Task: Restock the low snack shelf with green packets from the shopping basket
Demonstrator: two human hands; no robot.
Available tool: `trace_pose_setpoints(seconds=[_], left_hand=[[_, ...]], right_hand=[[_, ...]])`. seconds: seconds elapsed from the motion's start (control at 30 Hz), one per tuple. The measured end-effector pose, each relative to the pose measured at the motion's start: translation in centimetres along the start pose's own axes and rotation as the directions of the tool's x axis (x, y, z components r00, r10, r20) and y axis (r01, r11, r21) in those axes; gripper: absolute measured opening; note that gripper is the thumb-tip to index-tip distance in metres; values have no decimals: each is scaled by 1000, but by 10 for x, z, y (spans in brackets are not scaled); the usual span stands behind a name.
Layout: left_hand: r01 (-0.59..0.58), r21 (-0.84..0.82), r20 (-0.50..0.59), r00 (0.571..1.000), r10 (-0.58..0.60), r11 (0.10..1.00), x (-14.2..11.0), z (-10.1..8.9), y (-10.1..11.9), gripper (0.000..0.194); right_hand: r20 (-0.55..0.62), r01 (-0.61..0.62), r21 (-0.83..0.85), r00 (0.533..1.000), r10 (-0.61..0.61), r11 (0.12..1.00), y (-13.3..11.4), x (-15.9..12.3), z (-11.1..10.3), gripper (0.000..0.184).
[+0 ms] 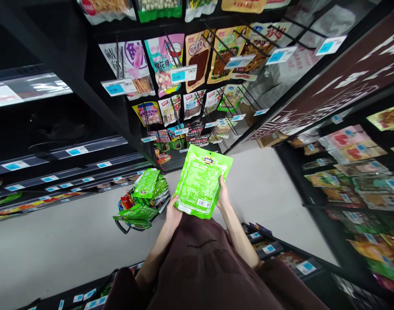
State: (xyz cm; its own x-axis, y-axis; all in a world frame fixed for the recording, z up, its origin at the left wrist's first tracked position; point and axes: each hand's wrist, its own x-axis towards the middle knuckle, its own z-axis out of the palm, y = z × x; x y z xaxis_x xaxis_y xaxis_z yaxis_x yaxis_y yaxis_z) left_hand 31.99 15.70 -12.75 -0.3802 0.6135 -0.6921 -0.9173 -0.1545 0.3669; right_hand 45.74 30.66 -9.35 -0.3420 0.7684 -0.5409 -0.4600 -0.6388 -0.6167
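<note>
While the green packet is being held flat just ahead of the body, back panel facing up, the left hand is gripping its seven o'clock corner and the right hand is clasping its four o'clock edge; keeping both grips at the edges is probably leaving the print readable. At nine o'clock, a floor basket is holding similar green packets plus red ones

Both hands grip a flat bright-green plastic snack packet: left hand at its lower corner, right hand along its edge. A black wire basket heaped with green packets sits on the pale floor just left.
</note>
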Motion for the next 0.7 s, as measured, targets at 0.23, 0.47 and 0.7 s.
trace_pose_setpoints(seconds=[0.23,0.47,0.7], left_hand=[[-345,514,68,929,363,786,6,-12,-1,34],[-738,578,815,502,290,-348,-7,-14,14,62],[-686,323,900,435,-13,-652,-9,-19,11,68]], right_hand=[[-29,-2,6,1000,2,1000,0,-2,0,53],[-150,23,68,989,-12,997,0,2,0,50],[-209,-82,8,975,82,997,5,9,-15,42]])
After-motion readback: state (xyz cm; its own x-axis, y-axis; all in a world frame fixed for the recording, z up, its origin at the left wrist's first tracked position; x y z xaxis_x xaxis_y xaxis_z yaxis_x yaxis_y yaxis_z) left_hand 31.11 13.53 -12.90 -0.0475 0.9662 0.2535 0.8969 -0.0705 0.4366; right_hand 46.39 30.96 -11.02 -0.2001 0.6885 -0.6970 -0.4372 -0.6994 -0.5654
